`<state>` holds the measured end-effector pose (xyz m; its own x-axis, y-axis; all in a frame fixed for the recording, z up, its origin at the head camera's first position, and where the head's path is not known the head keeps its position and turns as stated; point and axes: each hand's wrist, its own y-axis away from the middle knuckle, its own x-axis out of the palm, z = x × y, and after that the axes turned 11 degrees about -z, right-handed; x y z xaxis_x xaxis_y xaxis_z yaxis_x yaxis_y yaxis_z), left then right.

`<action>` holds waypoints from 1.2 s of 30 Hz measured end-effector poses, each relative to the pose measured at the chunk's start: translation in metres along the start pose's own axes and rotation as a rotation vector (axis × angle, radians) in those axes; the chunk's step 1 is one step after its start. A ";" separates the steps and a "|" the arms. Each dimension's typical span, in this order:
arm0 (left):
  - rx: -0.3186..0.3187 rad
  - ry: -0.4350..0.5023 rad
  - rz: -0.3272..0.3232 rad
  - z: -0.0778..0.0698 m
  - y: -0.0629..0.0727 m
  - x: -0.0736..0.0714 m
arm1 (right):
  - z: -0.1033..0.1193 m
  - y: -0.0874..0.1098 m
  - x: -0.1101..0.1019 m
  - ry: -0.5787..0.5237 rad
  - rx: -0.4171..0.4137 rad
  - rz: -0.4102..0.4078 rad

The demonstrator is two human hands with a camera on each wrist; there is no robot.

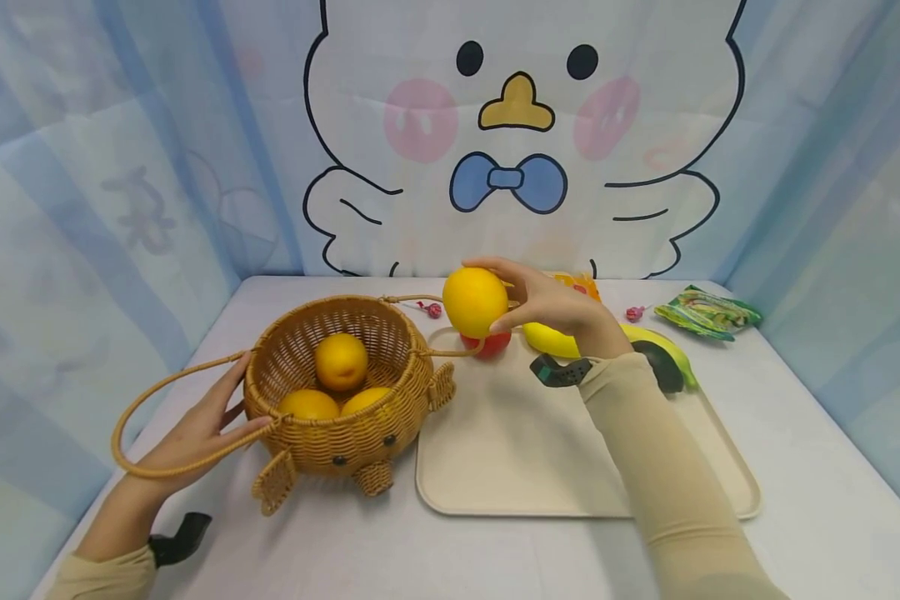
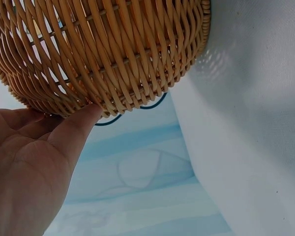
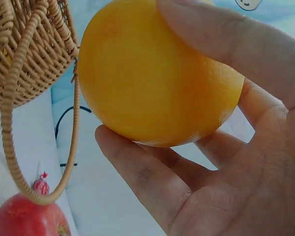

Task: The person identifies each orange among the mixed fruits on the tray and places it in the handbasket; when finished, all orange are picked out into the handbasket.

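In the head view my right hand (image 1: 551, 307) holds an orange (image 1: 475, 302) above the tray's far left corner, just right of the wicker basket (image 1: 345, 433). The right wrist view shows the thumb on one side of the orange (image 3: 157, 73) and fingers on the other. My left hand (image 1: 195, 429) rests against the basket's left side, beneath a raised loop handle (image 1: 131, 417). In the left wrist view, its thumb and fingers touch the woven outer wall (image 2: 113, 54). Inside the basket lie several oranges (image 1: 341, 362). The second handle (image 1: 453, 352) sticks out below the held orange.
A cream tray (image 1: 510, 467) carries a red fruit (image 1: 487, 343), bananas (image 1: 551, 340) and a dark green item (image 1: 660, 367), partly behind my right arm. Lollipops (image 1: 432, 310) and a green packet (image 1: 708, 313) lie behind on the white table. Printed curtains (image 1: 120, 208) enclose the table.
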<state>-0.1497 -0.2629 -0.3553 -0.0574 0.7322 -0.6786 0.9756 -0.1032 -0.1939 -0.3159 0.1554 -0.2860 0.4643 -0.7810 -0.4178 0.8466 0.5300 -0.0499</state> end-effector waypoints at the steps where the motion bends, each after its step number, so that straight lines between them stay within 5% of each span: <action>1: 0.001 0.001 0.000 0.000 0.000 0.000 | 0.002 -0.001 0.001 0.005 0.012 0.002; 10: 0.013 -0.001 -0.007 0.001 0.000 0.000 | 0.014 -0.006 0.009 0.039 0.007 0.032; 19: 0.003 0.001 -0.006 0.001 0.000 0.000 | 0.022 -0.020 0.030 0.057 -0.177 0.166; 36: 0.016 0.001 -0.006 0.002 0.001 0.000 | 0.035 -0.034 0.054 0.033 -0.215 0.247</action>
<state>-0.1494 -0.2642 -0.3564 -0.0635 0.7333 -0.6769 0.9718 -0.1090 -0.2093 -0.3106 0.0839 -0.2750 0.6371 -0.6106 -0.4704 0.6334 0.7625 -0.1320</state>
